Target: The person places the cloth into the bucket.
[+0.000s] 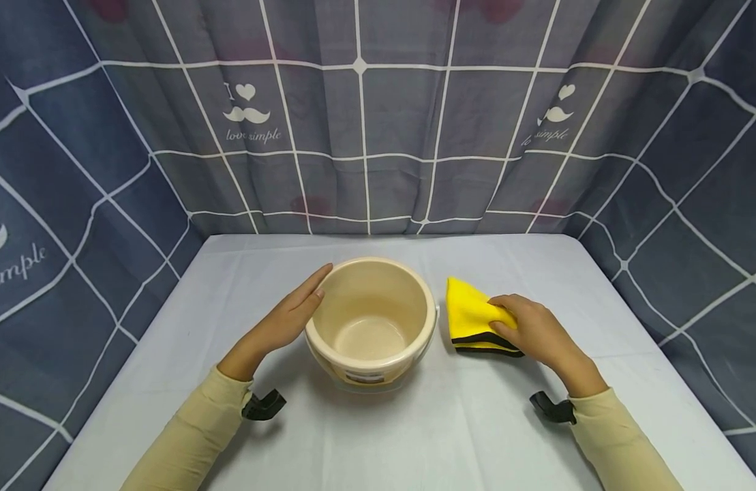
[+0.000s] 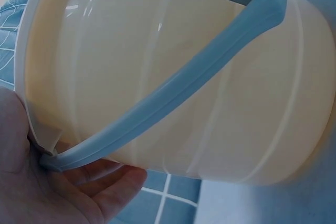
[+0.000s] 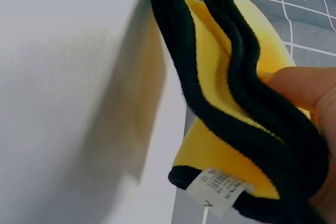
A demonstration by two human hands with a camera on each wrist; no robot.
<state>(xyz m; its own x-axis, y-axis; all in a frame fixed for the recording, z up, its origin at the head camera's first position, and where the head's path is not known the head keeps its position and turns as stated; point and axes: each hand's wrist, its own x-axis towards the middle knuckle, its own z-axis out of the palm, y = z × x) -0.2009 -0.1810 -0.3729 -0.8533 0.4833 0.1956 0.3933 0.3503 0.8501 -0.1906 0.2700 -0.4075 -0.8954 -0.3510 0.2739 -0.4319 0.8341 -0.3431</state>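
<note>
Your L hand is at the L side of a round cream plastic bucket, fingers fairly straight along its outer wall, thumb at the rim; can't tell how hard it presses. The bucket stands upright, mouth up, nr the middle of a counter covered w/ white fabric. You can see straight down to its bare inner base. Its pale carry handle hangs lowered across the outside, one end hinged by the rim next to your L hand. A printed label shows on the bucket's near side.

Your R hand grips a folded bright-yellow cloth w/ black edging, thumb and fingers pinching its R part. The cloth is just R of the bucket, apart from it; can't tell if any of it touches the counter. A small white printed tag sticks out at its edge.

You've got beige sleeves on both arms, w/ a black curved piece at each cuff. Behind and at both sides hangs a dark grey-blue curtain w/ white grid lines, plus hearts, moustaches and "love simple" lettering.
</note>
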